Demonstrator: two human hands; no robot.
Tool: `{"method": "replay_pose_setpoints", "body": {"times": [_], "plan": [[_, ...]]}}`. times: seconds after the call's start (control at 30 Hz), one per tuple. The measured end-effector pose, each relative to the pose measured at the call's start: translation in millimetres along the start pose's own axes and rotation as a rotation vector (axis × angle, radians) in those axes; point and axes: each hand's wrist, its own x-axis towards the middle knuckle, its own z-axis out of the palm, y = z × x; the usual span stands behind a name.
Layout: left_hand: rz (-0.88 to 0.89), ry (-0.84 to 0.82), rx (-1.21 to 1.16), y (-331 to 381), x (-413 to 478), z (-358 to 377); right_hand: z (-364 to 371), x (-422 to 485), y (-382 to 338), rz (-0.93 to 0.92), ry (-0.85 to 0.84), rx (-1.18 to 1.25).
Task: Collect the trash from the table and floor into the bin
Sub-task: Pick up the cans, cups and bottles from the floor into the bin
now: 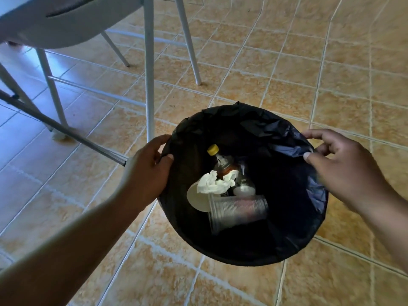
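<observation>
Head view, looking straight down: the bin (pixel 242 260) fills the lower middle of the frame, standing on the tiled floor (pixel 287 62) just right of a white table (pixel 66 29) leg (pixel 150 85). My left hand (pixel 148 171) grips the rim at its left edge, thumb hooked inside and fingers curled down the outside. I judge that hold is there to steady the bin, or to get it ready to carry. My right hand (pixel 344 171) is at the right edge, pinching a loose fold of the black liner (pixel 289 149) between thumb and fingers. The liner sags inward there, so I take it I'm pulling it back over the rim to stop it slipping down under the load.

The trash is already at the bottom of the bin. A bottle (pixel 220 160) with a yellow cap leans toward the upper left. A crumpled white tissue (pixel 217 182) lies across it, and below that a clear ribbed cup (pixel 237 209) lies on its side, partly over a pale disc (pixel 196 199) (a lid, I'd guess). Something else clear sits right of the tissue, but I can't make it out.

A pale lump sits at the foot of a table leg at the left edge of the frame. It may be trash or just a foot cap.
</observation>
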Motion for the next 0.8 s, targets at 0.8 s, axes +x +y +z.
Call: {"method": "replay_pose_setpoints", "body": {"times": [0.8], "plan": [[-0.22,0.088,-0.193,495.8,-150.1,-296.7,-454.9,-69.3,-321.7,-0.006,0.177,-0.019]]}}
